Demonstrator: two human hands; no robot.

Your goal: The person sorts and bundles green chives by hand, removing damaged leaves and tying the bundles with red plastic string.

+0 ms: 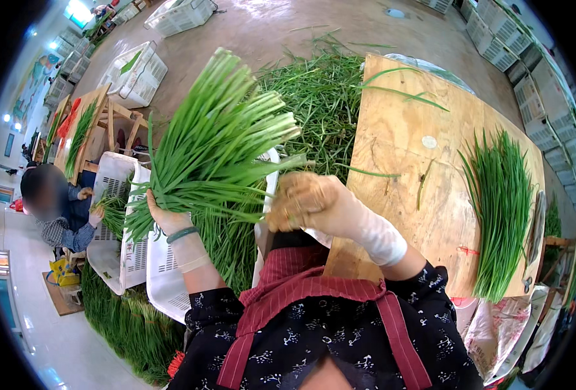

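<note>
A large fanned bunch of green chives [200, 136], pale stem ends pointing up and right, rests in my left hand [166, 218], which is closed around its leafy lower part. On my right hand [307, 201] is a tan-stained glove, its fingers curled beside the bunch's right edge. A stalk with a pale end lies just above those fingers; whether they grip anything is hidden. Below the bunch, a white plastic crate [164, 286] holds more chives. To the right, a neat bundle of chives [499, 214] lies on a wooden board [398, 140].
Loose chive trimmings [320, 97] are heaped on the floor beyond. A long dark-bladed tool [535, 227] lies along the board's right edge. At left, a co-worker [70, 224] handles chives beside another white crate [106, 260]. Stacked crates [535, 110] line the right wall.
</note>
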